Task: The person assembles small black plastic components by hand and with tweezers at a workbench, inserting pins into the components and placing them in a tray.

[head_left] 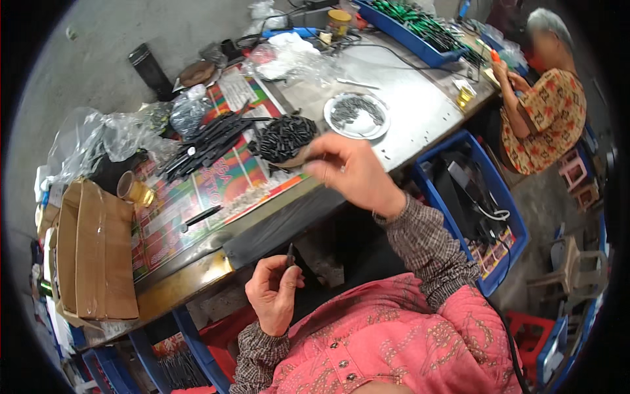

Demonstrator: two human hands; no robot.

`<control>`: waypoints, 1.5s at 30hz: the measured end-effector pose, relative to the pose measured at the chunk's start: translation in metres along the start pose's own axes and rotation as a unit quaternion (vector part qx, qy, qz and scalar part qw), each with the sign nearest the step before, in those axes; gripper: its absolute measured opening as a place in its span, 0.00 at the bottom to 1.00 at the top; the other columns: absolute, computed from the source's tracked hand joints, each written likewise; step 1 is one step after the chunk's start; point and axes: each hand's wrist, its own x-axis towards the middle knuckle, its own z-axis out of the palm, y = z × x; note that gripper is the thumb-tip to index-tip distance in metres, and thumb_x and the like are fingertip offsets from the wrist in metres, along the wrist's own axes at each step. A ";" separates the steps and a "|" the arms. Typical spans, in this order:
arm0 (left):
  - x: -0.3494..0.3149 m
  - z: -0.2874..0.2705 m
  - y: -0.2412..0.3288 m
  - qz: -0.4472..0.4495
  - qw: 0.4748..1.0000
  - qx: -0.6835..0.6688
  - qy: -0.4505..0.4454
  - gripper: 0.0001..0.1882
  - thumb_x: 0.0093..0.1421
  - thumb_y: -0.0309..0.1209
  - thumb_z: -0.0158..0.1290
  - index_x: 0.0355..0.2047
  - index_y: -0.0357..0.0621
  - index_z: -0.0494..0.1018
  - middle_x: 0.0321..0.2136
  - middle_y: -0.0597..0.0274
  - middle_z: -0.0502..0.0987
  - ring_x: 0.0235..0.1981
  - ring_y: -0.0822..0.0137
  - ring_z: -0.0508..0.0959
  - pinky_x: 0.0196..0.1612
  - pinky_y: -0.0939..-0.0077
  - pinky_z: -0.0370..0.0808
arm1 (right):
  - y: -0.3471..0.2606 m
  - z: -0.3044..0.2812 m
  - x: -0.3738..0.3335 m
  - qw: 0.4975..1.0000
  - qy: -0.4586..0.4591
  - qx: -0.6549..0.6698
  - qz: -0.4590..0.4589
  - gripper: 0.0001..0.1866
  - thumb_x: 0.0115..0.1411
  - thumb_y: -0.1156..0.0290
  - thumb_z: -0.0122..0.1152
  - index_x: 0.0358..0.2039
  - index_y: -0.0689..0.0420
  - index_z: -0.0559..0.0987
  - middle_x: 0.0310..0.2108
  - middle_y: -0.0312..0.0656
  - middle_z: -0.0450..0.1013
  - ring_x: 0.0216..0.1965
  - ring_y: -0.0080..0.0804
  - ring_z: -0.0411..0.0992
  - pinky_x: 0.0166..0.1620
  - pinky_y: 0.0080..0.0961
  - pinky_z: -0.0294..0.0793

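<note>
The left hand [270, 297] is pinched around a small dark piece [291, 255], thumb against fingers, its tip pointing up, just off the near edge of the surface [420, 95]. The right hand [361, 177] is ahead of it and to its right, over the surface, thumb and fingers curled toward each other; it is slightly blurred, and I cannot tell whether anything sits between its fingertips.

Just left of the right fingertips is a heap of short black pieces [282, 136]. Just beyond the right hand stands a white plate [386, 123] with small grey pins [354, 108] in it, and past that lies a thin rod [357, 84].

Farther to the left of the right hand is a pile of long black parts [209, 139]. A single black stick [202, 218] lies ahead and left of the left hand. Well left of that hand stand a cardboard box [105, 259] and a tilted cup [134, 190] with something yellow in it, clear bags [85, 139] beyond them.

To the right of the right hand, below the surface, a blue bin [517, 238] holds dark items and a white cable [493, 214]. Far beyond, a blue tray [428, 54] holds green and black parts, near a co-worker [548, 121] gripping something orange-tipped [495, 56].
</note>
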 end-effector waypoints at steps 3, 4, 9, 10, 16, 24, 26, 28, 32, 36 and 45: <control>0.000 -0.007 0.000 0.003 1.000 0.005 0.002 0.06 0.62 0.23 0.52 0.38 0.33 0.70 0.27 0.60 0.75 0.25 0.74 0.76 0.29 0.83 0.74 | 0.025 -0.012 0.051 0.977 0.052 -0.198 -0.057 0.12 0.49 0.68 0.67 0.34 0.59 0.79 0.33 0.48 0.71 0.34 0.39 0.73 0.38 0.32 0.72; -0.001 -0.010 0.000 0.001 1.000 0.004 0.003 0.06 0.62 0.23 0.52 0.38 0.33 0.70 0.27 0.60 0.75 0.25 0.74 0.76 0.29 0.83 0.74 | 0.040 -0.017 0.070 0.963 0.065 -0.251 -0.070 0.12 0.49 0.66 0.67 0.34 0.57 0.80 0.37 0.50 0.69 0.38 0.44 0.71 0.42 0.35 0.71; -0.001 -0.014 -0.003 -0.014 1.000 0.002 0.004 0.06 0.62 0.23 0.53 0.38 0.33 0.70 0.27 0.60 0.75 0.25 0.74 0.76 0.30 0.83 0.75 | 0.088 -0.036 0.137 0.896 0.098 -0.424 -0.084 0.13 0.48 0.65 0.66 0.35 0.53 0.82 0.48 0.53 0.66 0.51 0.51 0.65 0.50 0.39 0.68; 0.000 -0.015 -0.005 -0.021 1.000 -0.001 0.006 0.06 0.62 0.23 0.52 0.38 0.33 0.70 0.27 0.60 0.75 0.25 0.74 0.76 0.30 0.83 0.75 | 0.096 -0.040 0.148 0.876 0.076 -0.466 -0.100 0.13 0.47 0.65 0.67 0.35 0.53 0.82 0.48 0.51 0.66 0.53 0.51 0.63 0.52 0.41 0.67; 0.000 -0.014 -0.012 -0.048 0.999 0.011 0.009 0.06 0.61 0.21 0.52 0.38 0.32 0.70 0.27 0.59 0.76 0.24 0.73 0.77 0.29 0.82 0.75 | 0.124 -0.041 0.186 0.821 -0.042 -0.569 -0.033 0.15 0.45 0.59 0.67 0.35 0.47 0.84 0.51 0.45 0.67 0.56 0.47 0.60 0.53 0.61 0.57; 0.003 -0.008 -0.018 -0.057 0.998 -0.002 0.018 0.07 0.59 0.19 0.54 0.38 0.31 0.71 0.26 0.62 0.76 0.24 0.77 0.76 0.28 0.84 0.74 | 0.135 -0.036 0.190 0.772 -0.070 -0.631 -0.001 0.19 0.46 0.59 0.67 0.34 0.60 0.80 0.44 0.39 0.70 0.52 0.37 0.65 0.49 0.54 0.59; 0.003 -0.008 -0.019 -0.053 0.998 0.003 0.018 0.07 0.59 0.19 0.54 0.38 0.31 0.71 0.26 0.62 0.76 0.24 0.77 0.75 0.28 0.84 0.74 | 0.127 -0.045 0.183 0.784 -0.056 -0.618 -0.023 0.16 0.47 0.61 0.65 0.34 0.58 0.81 0.43 0.39 0.72 0.51 0.40 0.66 0.50 0.56 0.59; 0.001 -0.009 -0.019 -0.046 0.999 0.013 0.014 0.07 0.59 0.19 0.54 0.38 0.31 0.71 0.26 0.62 0.76 0.24 0.77 0.75 0.28 0.84 0.74 | 0.122 -0.051 0.177 0.800 -0.045 -0.595 -0.060 0.13 0.48 0.65 0.63 0.34 0.57 0.82 0.45 0.41 0.71 0.52 0.41 0.65 0.52 0.56 0.59; -0.001 -0.003 -0.021 -0.049 0.999 0.023 -0.008 0.06 0.60 0.20 0.52 0.38 0.32 0.70 0.26 0.60 0.76 0.24 0.74 0.77 0.28 0.83 0.75 | 0.117 -0.057 0.177 0.798 0.003 -0.591 -0.123 0.11 0.48 0.62 0.64 0.31 0.53 0.83 0.48 0.45 0.65 0.54 0.42 0.60 0.53 0.57 0.58; -0.001 0.000 -0.024 -0.040 0.997 0.058 -0.026 0.06 0.60 0.19 0.52 0.38 0.31 0.70 0.26 0.60 0.76 0.24 0.74 0.76 0.28 0.82 0.76 | 0.119 -0.049 0.194 0.799 -0.059 -0.595 -0.063 0.10 0.47 0.58 0.65 0.30 0.46 0.84 0.52 0.45 0.63 0.58 0.44 0.58 0.54 0.56 0.54; 0.000 -0.004 -0.031 -0.068 0.995 0.073 -0.018 0.06 0.60 0.19 0.53 0.38 0.32 0.70 0.26 0.60 0.76 0.24 0.75 0.76 0.28 0.83 0.75 | 0.149 -0.037 0.228 0.779 -0.123 -0.613 0.046 0.25 0.45 0.54 0.66 0.42 0.52 0.81 0.49 0.43 0.71 0.55 0.43 0.66 0.58 0.69 0.49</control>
